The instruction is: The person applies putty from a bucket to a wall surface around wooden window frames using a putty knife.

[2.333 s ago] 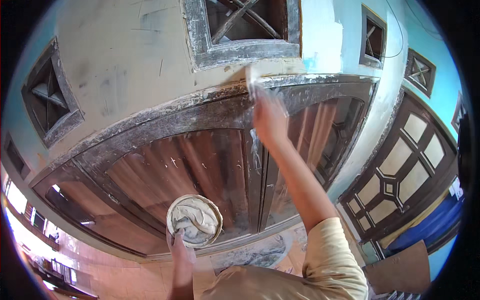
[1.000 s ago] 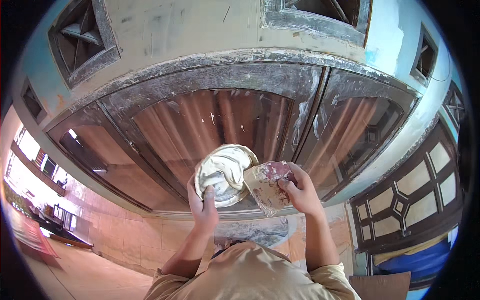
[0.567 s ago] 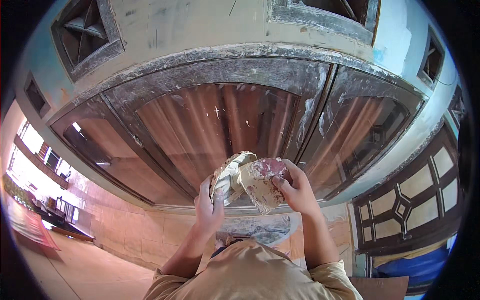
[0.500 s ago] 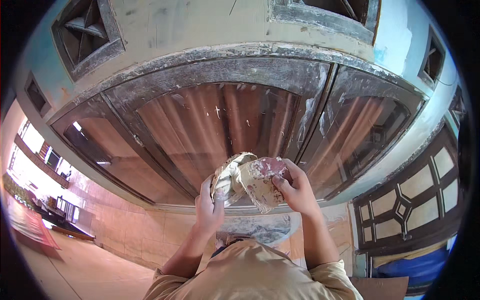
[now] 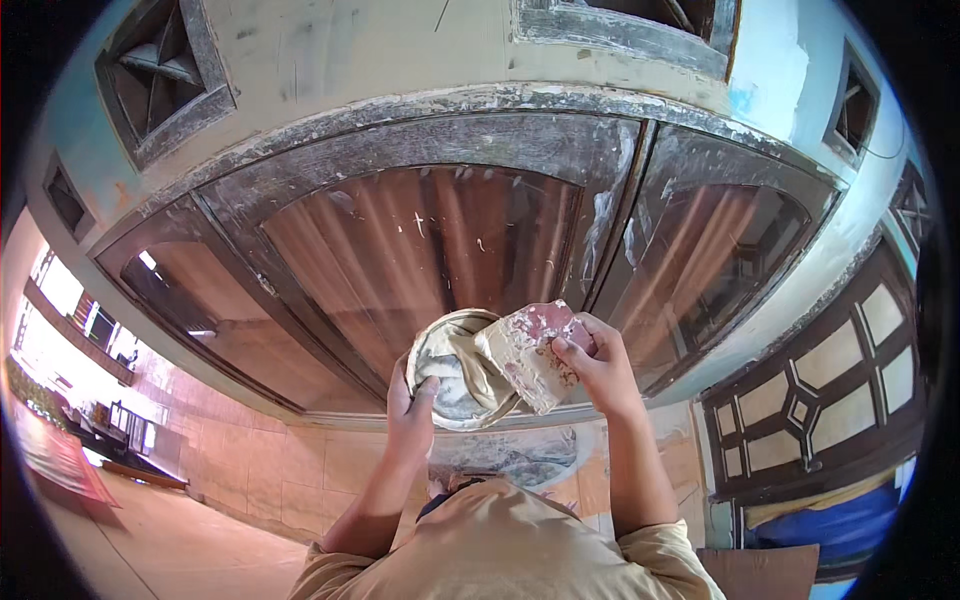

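My left hand grips the rim of a shallow round bowl, its thumb over the inner edge. Cream-coloured paste coats the inside of the bowl, thickest on the right, and a greyish bare patch shows at the bottom. In my right hand is a flat, reddish square scraper, smeared with the same paste, thumb on its face and fingers behind. The scraper's left edge overlaps the bowl's right side, against the paste.
Ahead stands a dark wooden window frame with glass panes and brownish-red curtains behind. The wall above is patchy with filler. A dark panelled door is at right, a blue cloth below it. Tiled floor spreads left.
The bowl has tipped so its inside now faces up toward me. The scraper has shifted slightly right and up with my right hand. My view has turned a little.
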A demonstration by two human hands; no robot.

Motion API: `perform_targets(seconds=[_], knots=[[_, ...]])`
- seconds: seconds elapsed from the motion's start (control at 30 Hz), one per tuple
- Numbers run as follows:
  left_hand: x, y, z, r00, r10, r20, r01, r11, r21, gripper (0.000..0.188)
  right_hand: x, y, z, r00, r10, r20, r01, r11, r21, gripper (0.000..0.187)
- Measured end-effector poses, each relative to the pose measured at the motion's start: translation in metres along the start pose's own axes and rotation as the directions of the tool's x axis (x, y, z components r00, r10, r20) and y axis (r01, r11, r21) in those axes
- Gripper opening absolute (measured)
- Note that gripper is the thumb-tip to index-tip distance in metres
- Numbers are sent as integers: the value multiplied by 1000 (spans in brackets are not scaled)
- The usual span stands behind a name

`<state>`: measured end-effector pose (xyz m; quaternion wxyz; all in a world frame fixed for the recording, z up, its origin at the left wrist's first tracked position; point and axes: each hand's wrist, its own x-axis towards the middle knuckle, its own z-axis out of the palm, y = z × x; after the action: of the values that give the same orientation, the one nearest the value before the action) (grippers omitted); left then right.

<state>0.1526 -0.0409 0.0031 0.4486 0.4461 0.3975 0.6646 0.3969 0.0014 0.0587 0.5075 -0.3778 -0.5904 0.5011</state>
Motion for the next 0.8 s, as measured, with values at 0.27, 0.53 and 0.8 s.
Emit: perform_targets(seconds=[0.27, 0.53, 0.8], knots=[[-2, -3, 2, 994, -104, -31, 99, 986, -137, 47, -2, 49, -7, 980, 199, -31, -135, 765, 630, 29], [2, 4, 0, 990, -110, -92, 94, 981, -168, 48, -4, 60, -14, 982, 170, -76, -127, 910, 394, 23], [10, 9, -8, 958, -184, -222, 113, 948, -296, 50, -6, 75, -31, 990, 135, -50, -117, 958, 263, 20]])
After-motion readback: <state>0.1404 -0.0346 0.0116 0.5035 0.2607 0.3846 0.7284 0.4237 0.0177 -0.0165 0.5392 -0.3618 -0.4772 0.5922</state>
